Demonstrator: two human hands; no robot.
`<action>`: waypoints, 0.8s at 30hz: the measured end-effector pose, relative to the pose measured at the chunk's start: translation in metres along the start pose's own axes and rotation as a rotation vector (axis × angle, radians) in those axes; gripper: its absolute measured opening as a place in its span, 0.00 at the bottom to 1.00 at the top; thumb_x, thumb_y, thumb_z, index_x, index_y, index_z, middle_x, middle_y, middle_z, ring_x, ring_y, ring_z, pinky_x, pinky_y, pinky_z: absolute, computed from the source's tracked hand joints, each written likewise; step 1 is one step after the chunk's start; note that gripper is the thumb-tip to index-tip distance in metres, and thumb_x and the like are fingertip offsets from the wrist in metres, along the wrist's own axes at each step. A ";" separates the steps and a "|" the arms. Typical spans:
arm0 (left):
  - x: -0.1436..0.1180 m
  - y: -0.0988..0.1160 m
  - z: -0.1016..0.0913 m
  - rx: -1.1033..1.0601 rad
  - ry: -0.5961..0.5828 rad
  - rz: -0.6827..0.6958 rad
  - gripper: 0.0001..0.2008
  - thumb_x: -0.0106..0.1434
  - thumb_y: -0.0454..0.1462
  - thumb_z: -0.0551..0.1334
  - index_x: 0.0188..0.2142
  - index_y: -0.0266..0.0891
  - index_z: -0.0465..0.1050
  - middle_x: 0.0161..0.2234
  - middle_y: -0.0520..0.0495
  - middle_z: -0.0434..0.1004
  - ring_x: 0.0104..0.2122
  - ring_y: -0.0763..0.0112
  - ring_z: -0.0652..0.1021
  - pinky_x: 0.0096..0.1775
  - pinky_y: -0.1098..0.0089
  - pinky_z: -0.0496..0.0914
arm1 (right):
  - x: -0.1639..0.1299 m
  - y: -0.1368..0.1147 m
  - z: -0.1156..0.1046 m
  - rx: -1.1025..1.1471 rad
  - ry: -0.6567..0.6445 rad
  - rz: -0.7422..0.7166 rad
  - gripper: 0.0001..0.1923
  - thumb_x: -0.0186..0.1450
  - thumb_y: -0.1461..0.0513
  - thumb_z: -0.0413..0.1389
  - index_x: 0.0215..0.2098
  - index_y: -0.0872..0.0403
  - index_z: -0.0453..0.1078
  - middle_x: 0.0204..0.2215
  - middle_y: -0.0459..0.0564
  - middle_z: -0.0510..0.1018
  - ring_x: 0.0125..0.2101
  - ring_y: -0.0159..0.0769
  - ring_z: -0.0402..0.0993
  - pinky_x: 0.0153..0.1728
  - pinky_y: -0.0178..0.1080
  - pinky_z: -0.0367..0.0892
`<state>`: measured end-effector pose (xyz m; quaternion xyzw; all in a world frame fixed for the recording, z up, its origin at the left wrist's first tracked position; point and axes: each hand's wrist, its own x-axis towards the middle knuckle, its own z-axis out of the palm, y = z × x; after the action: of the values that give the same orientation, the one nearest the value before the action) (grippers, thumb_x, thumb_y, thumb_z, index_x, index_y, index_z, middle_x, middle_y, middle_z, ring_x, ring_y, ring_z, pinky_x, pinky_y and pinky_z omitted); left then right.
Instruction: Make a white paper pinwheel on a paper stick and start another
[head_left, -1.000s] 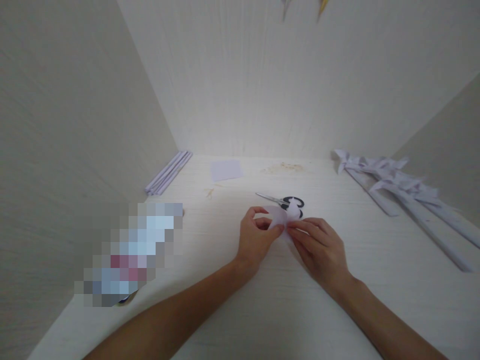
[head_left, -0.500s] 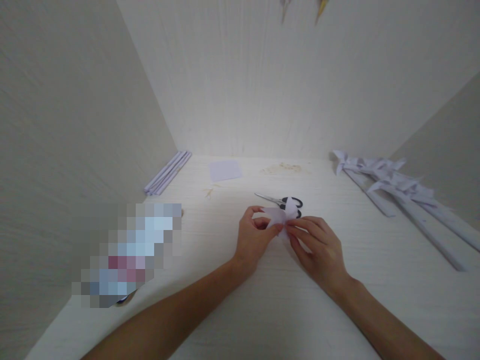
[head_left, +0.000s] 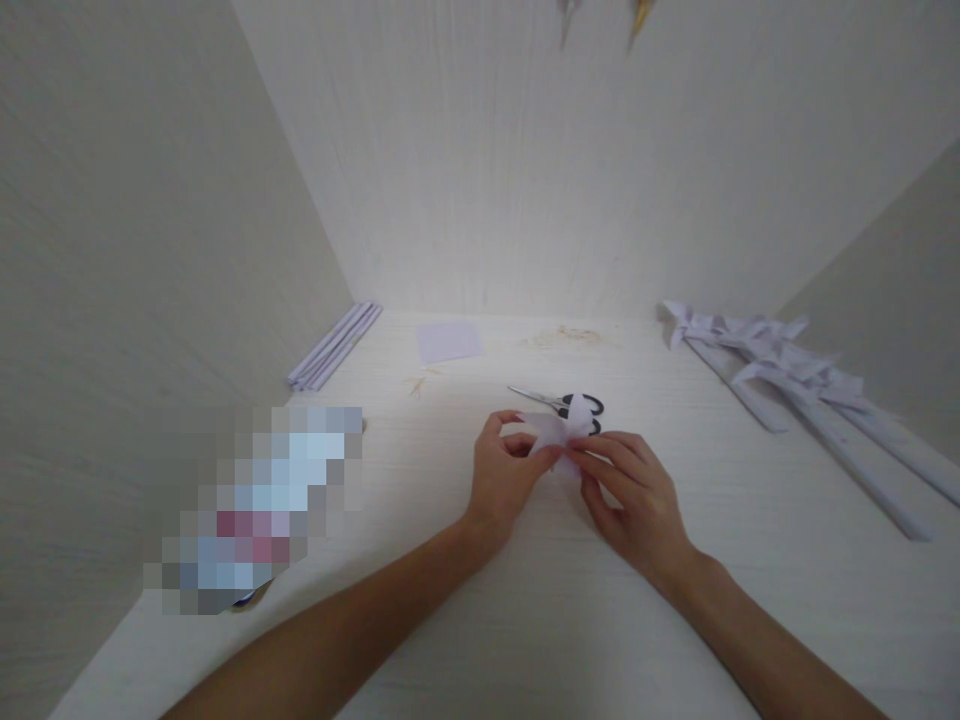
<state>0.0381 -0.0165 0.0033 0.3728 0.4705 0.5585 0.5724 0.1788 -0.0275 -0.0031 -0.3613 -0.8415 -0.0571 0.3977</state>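
- L hand (head_left: 504, 478): thumb and forefinger pinched on small pale paper piece (head_left: 553, 430), left edge.
- R hand (head_left: 636, 492): fingertips clamped on same piece, right side.
- Paper piece: held just above table (head_left: 525, 620), centre, directly in front of scissors (head_left: 561, 404).
- Scissors: flat on table, blades closed, pointing left.
- Paper strips (head_left: 795, 385) far right; rolled sheets (head_left: 335, 344) by left wall.

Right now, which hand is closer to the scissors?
The right hand. Its fingertips sit just in front of the black handles of the scissors. The left hand is farther off, in front of the blade tips. Both pinch the small paper piece.
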 end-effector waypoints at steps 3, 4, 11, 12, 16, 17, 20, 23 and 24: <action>0.000 -0.001 0.000 0.006 0.016 0.025 0.21 0.41 0.32 0.65 0.35 0.38 0.58 0.17 0.58 0.68 0.18 0.78 0.70 0.23 0.77 0.62 | -0.001 -0.001 0.000 0.002 -0.013 -0.003 0.17 0.54 0.73 0.51 0.40 0.54 0.68 0.37 0.53 0.74 0.39 0.42 0.64 0.37 0.47 0.66; 0.001 -0.002 -0.001 0.010 0.024 0.030 0.21 0.41 0.32 0.65 0.34 0.38 0.58 0.17 0.58 0.68 0.18 0.78 0.70 0.23 0.77 0.62 | -0.001 -0.002 -0.001 0.003 -0.016 -0.006 0.17 0.54 0.73 0.51 0.40 0.54 0.68 0.37 0.53 0.74 0.39 0.42 0.64 0.37 0.47 0.65; 0.001 0.002 -0.001 0.026 0.005 -0.063 0.21 0.41 0.32 0.65 0.36 0.39 0.59 0.22 0.52 0.73 0.20 0.74 0.73 0.24 0.74 0.65 | 0.002 -0.001 -0.002 0.225 0.254 0.304 0.22 0.52 0.70 0.54 0.44 0.48 0.64 0.41 0.51 0.68 0.42 0.39 0.64 0.41 0.45 0.62; 0.001 0.002 -0.001 0.037 -0.006 -0.064 0.21 0.41 0.32 0.64 0.36 0.39 0.60 0.22 0.52 0.74 0.20 0.73 0.73 0.24 0.73 0.65 | 0.003 0.002 0.000 0.315 0.294 0.412 0.23 0.51 0.69 0.55 0.45 0.47 0.63 0.43 0.51 0.66 0.43 0.39 0.64 0.42 0.45 0.62; 0.002 0.001 -0.002 0.076 -0.044 -0.055 0.21 0.42 0.31 0.63 0.37 0.39 0.60 0.23 0.51 0.75 0.21 0.73 0.73 0.25 0.73 0.66 | 0.006 0.011 0.007 0.834 0.237 0.764 0.34 0.48 0.65 0.59 0.50 0.44 0.53 0.40 0.47 0.67 0.38 0.35 0.67 0.36 0.39 0.65; 0.002 0.001 -0.002 0.086 -0.049 -0.052 0.21 0.42 0.31 0.63 0.37 0.39 0.59 0.23 0.51 0.75 0.21 0.73 0.73 0.25 0.73 0.66 | 0.007 0.012 0.008 0.930 0.196 0.817 0.35 0.47 0.64 0.60 0.50 0.44 0.52 0.36 0.46 0.68 0.35 0.33 0.68 0.34 0.38 0.66; 0.001 0.002 -0.002 0.124 -0.056 -0.042 0.21 0.41 0.31 0.63 0.36 0.38 0.59 0.22 0.51 0.75 0.20 0.73 0.73 0.25 0.73 0.66 | 0.010 0.007 0.009 1.089 0.100 0.901 0.35 0.46 0.64 0.61 0.49 0.45 0.51 0.29 0.43 0.70 0.27 0.30 0.68 0.28 0.35 0.65; 0.000 0.003 -0.001 0.158 -0.072 -0.035 0.21 0.41 0.30 0.63 0.36 0.38 0.59 0.21 0.52 0.74 0.20 0.74 0.73 0.25 0.75 0.65 | 0.012 0.001 0.007 1.090 0.077 0.915 0.33 0.46 0.65 0.61 0.47 0.47 0.53 0.26 0.41 0.69 0.24 0.29 0.67 0.26 0.34 0.64; 0.000 0.003 0.000 0.165 -0.086 -0.032 0.21 0.41 0.30 0.63 0.36 0.38 0.59 0.21 0.52 0.74 0.20 0.74 0.73 0.25 0.75 0.65 | 0.012 0.000 0.006 1.075 0.075 0.913 0.32 0.46 0.65 0.61 0.47 0.47 0.54 0.26 0.41 0.69 0.24 0.29 0.67 0.25 0.33 0.64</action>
<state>0.0369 -0.0165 0.0060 0.4348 0.4957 0.4923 0.5683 0.1700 -0.0186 0.0013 -0.4295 -0.5032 0.5267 0.5338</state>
